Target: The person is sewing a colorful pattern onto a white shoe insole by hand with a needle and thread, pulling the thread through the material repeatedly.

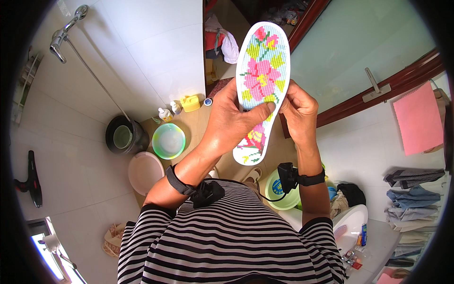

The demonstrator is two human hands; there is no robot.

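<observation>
An embroidered insole [261, 76] with pink flowers, green leaves and a white border is held up before me, its wide end away from me. My left hand [232, 119] grips it from the left side, the thumb lying across its patterned face and the fingers hidden behind. At the right edge, my right hand [300, 108] pinches the insole between thumb and bent fingers. The lower end of the insole, with red and yellow stitching on white, hangs free toward me. Both wrists wear black straps with small devices.
On the floor at left stand a black bucket [142, 138], a green basin [169, 156] and a pink basin [136, 174]. Bottles and a yellow jug [190, 103] line the wall. A pale green basin [287, 200] and a white washbasin [358, 216] are at right, below a framed glass door [354, 46].
</observation>
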